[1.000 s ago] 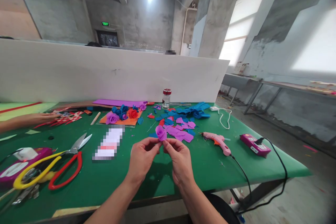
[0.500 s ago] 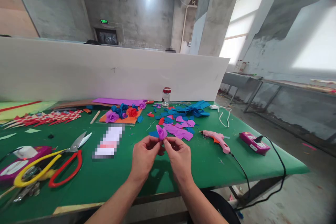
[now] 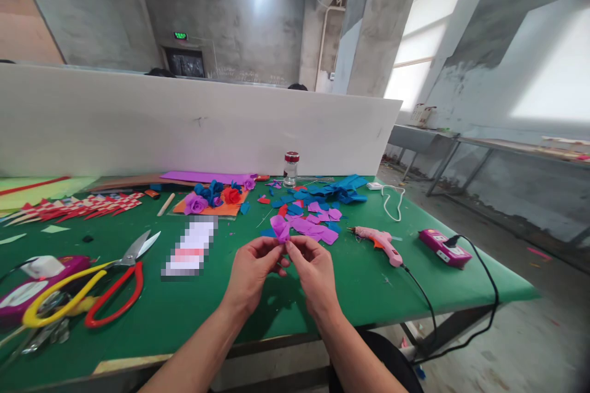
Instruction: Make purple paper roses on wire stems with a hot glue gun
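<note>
Between my fingertips, above the near middle of the green table, is a small purple paper flower. My left hand pinches its base from the left. From the right, my right hand grips the same base with thumb and forefinger. Its petals point up and flare outward; the lower end is hidden by my fingers. Just behind lie loose purple paper petals and crumpled blue paper pieces. Finished-looking paper roses in purple, blue and red rest on an orange sheet to the left.
A pink glue gun lies at right, its cord hanging off the edge near a purple power strip. Big scissors with yellow and red handles are at left. A red-capped jar stands before the white panel.
The purple flower has turned a little in my fingers, and its petals look wider and tilt more to the left. Both hands keep their pinch.
</note>
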Demonstrator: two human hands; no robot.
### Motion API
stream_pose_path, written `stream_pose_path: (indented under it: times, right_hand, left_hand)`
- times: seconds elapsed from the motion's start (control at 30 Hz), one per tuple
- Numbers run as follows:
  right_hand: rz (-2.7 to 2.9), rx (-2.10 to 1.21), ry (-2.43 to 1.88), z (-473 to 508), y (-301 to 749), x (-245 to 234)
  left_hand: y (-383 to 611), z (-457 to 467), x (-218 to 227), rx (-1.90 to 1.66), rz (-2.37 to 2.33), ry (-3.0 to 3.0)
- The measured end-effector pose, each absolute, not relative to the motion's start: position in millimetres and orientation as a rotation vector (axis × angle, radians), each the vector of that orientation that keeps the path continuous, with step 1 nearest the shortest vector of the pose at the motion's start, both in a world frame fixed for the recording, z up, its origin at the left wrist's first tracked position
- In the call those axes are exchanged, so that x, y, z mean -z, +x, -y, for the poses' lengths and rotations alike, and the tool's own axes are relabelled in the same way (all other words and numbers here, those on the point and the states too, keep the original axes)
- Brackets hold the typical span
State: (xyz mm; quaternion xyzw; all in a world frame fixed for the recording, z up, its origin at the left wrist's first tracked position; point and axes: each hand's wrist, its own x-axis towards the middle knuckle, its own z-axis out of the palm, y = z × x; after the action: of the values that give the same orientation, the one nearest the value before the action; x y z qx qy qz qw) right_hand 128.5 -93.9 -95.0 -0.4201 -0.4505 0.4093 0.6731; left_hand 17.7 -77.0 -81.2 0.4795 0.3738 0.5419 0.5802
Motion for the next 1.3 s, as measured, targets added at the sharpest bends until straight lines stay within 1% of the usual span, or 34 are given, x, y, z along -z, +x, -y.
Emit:
stream_pose_path:
  times: [0.13,0.27,0.4,0.47,0.53,0.6,0.7,0.83,0.93,1.1,1.3]
  right_hand:
    - [1.000,-0.899,-0.972,94,133,95]
    - [0.941,-0.966,-0.966,93,134,95]
    - [0.874,-1.040,-0.954,97,148,83]
    - [0.842,-0.999,-0.944,103,170,74]
    - [0.847,-0.848,-0.983,110,205,69]
    - [0.879,-0.618,-1.129,116,250,73]
    - [0.890,-0.229,-1.568,120,322,96]
    - [1.161,0.003,-2.105,111,383,132]
    - [1.268,-0.034,-2.189,96,392,143]
    - [1.419,-0.153,-2.198,75,384,140]
    - [1.379,-0.126,-2.193,75,376,134]
  left_hand:
    - [18,75,85,-1.237,-0.827,1.033]
    - [18,75,86,-1.194,-0.781,0.970]
    - [18,74,87,-1.182,-0.776,0.946]
    - [17,73,87,-1.190,-0.789,0.948]
    - [17,72,87,-1.201,-0.808,0.950]
    - [16,70,88,-1.213,-0.824,0.946]
    - [15,69,88,-1.208,-0.843,0.941]
    - [16,66,90,-1.202,-0.861,0.946]
    - [18,64,93,-1.206,-0.868,0.954]
    - [20,63,96,-1.190,-0.860,0.982]
    - [22,64,98,-1.191,-0.863,0.972]
